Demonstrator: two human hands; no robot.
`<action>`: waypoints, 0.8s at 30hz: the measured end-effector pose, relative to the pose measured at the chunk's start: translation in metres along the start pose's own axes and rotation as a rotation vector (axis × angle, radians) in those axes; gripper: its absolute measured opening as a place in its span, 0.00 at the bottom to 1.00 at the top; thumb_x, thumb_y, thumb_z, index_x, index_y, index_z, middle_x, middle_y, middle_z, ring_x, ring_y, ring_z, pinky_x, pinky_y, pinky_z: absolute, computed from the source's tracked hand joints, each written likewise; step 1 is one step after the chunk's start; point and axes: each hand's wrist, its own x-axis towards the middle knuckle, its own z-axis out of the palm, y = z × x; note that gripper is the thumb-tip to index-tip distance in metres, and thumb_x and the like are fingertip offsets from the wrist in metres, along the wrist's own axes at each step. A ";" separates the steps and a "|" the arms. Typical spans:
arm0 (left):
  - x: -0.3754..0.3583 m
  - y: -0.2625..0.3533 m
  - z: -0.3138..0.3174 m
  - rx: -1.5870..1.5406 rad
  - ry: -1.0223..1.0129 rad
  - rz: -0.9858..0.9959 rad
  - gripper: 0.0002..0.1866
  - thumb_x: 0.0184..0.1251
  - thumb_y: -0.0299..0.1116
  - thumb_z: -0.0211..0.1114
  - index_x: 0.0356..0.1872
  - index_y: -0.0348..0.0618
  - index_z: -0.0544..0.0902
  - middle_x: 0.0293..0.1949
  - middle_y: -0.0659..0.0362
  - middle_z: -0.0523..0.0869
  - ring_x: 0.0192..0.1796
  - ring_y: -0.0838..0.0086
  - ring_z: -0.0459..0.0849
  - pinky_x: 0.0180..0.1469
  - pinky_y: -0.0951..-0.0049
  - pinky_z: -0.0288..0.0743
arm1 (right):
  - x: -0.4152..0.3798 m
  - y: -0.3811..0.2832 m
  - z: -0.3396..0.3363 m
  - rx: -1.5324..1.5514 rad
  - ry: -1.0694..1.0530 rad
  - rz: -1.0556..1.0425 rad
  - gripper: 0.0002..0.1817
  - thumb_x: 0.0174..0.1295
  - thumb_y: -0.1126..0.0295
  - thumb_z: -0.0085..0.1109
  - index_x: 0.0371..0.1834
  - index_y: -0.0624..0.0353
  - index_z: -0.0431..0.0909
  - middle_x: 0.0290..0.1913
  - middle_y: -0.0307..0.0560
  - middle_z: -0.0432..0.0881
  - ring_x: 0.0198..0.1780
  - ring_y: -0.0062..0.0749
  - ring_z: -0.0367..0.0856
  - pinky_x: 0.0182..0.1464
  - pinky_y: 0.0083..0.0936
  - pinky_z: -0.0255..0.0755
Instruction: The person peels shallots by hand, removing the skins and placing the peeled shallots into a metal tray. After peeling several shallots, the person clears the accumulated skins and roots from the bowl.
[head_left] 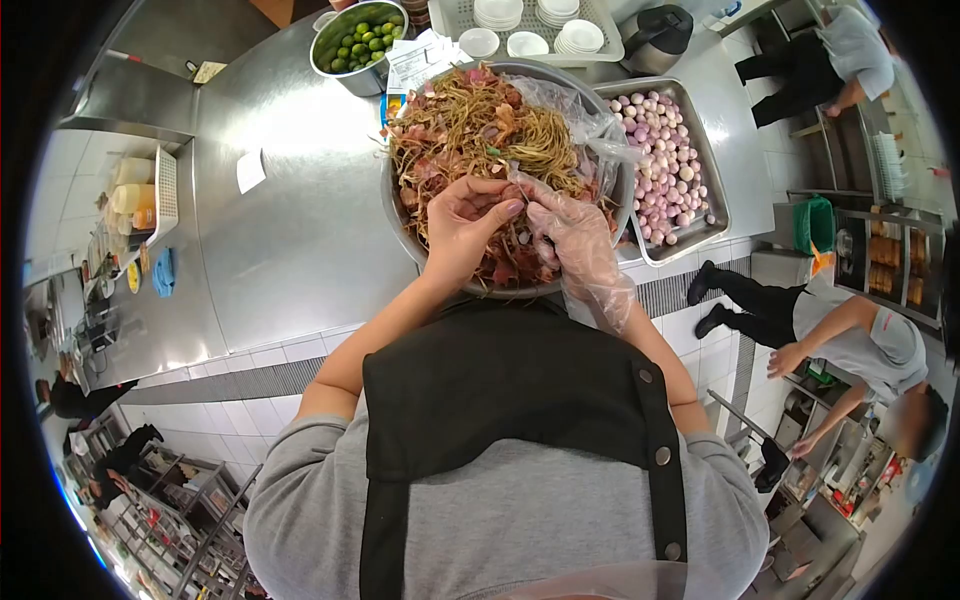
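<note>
As both hands meet over the near part of the big steel bowl (624,195), I see their fingertips come together at one point, the bare left hand (468,225) reaching in from the left and the right hand (578,232), in a clear plastic glove, from the right. Each has its thumb and forefinger drawn in to a narrow pinch, and a small piece (514,189) seems to be caught between them; it is mostly hidden, so I can't tell what it is or which way its long axis points. It sits just above the heap of reddish peelings and tangled stems (540,150) filling the bowl, about equally near either hand. Just beside the bowl, on its right, a metal tray (702,232) of peeled bulbs (660,160) runs lengthwise away from the person, its near end angled a little outward; the gloved hand is the nearer one to it.
</note>
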 end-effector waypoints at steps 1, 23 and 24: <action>0.000 -0.003 0.000 -0.003 -0.001 -0.002 0.12 0.66 0.18 0.71 0.48 0.30 0.81 0.44 0.53 0.89 0.46 0.75 0.88 0.53 0.75 0.83 | 0.001 0.003 0.000 0.005 0.014 -0.015 0.17 0.72 0.70 0.62 0.62 0.58 0.81 0.27 0.33 0.73 0.22 0.16 0.65 0.22 0.16 0.57; 0.004 0.002 -0.003 -0.121 -0.108 -0.119 0.17 0.69 0.20 0.68 0.58 0.27 0.79 0.54 0.49 0.86 0.57 0.70 0.85 0.62 0.70 0.79 | -0.002 -0.009 -0.003 0.111 0.039 0.030 0.18 0.74 0.68 0.58 0.65 0.59 0.78 0.30 0.36 0.76 0.23 0.17 0.69 0.21 0.15 0.57; 0.005 0.001 -0.003 -0.125 -0.106 -0.096 0.17 0.70 0.20 0.67 0.57 0.27 0.80 0.54 0.49 0.86 0.57 0.70 0.85 0.62 0.70 0.79 | 0.001 -0.007 -0.007 0.111 0.039 0.030 0.18 0.74 0.68 0.58 0.65 0.59 0.78 0.30 0.36 0.76 0.23 0.17 0.69 0.21 0.15 0.57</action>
